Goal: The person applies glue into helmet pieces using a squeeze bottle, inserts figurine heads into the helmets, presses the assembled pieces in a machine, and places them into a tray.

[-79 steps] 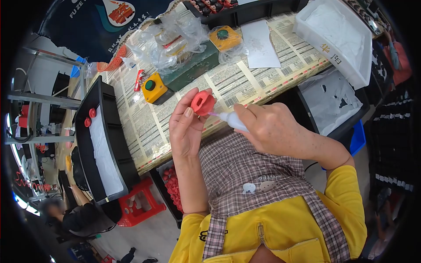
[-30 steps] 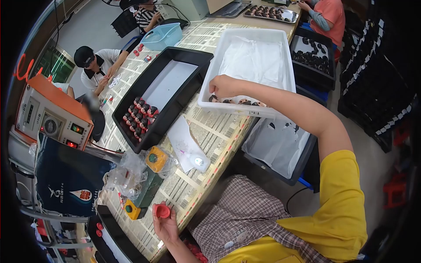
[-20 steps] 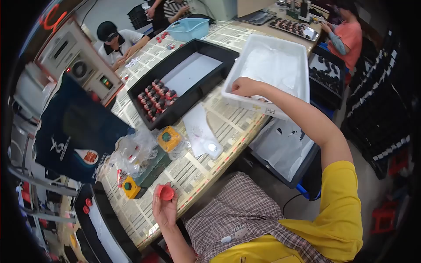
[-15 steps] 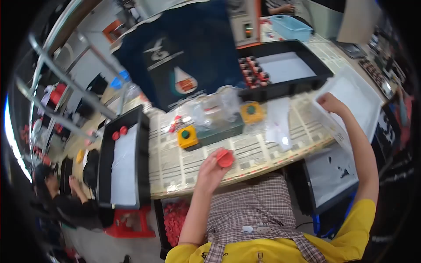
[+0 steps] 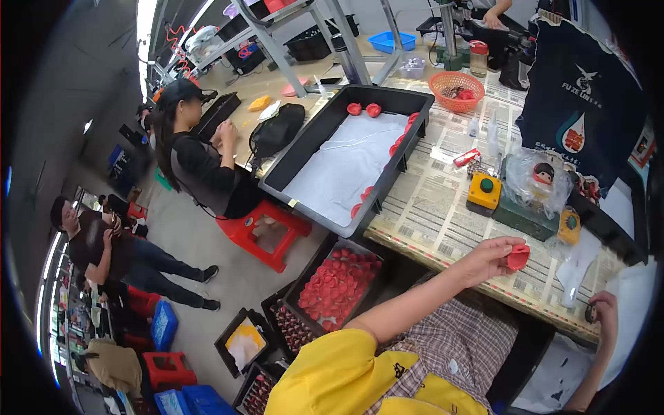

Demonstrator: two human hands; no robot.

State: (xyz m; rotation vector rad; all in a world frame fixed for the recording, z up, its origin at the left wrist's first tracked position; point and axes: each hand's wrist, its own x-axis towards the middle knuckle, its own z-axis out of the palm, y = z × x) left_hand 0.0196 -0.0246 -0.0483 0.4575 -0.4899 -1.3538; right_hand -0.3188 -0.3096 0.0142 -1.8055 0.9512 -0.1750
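My left hand [image 5: 489,261] pinches a red hollow cup-like piece [image 5: 518,257] above the table's front edge. At the right, my right hand [image 5: 604,312] holds a small dark-haired doll head [image 5: 591,313] beside the white bin [image 5: 633,297]. A white glue bottle [image 5: 570,294] lies on a paper sheet [image 5: 583,259] between the two hands. Behind my left hand stands a yellow box with a green button [image 5: 484,190], next to a green block [image 5: 529,220] with plastic wrap and a doll head [image 5: 543,173] on top.
A black tray [image 5: 332,218] with several red pieces stands at the table's left end. An orange basket [image 5: 456,91] is behind it. Below the table is a bin of red pieces [image 5: 339,287]. A seated person [image 5: 200,155] works at the left, beyond a red stool [image 5: 266,235].
The view has swung left. My right hand has come out of the white bin with a doll head. The red piece remains in my left hand; the glue bottle has been laid down since the earliest frame.
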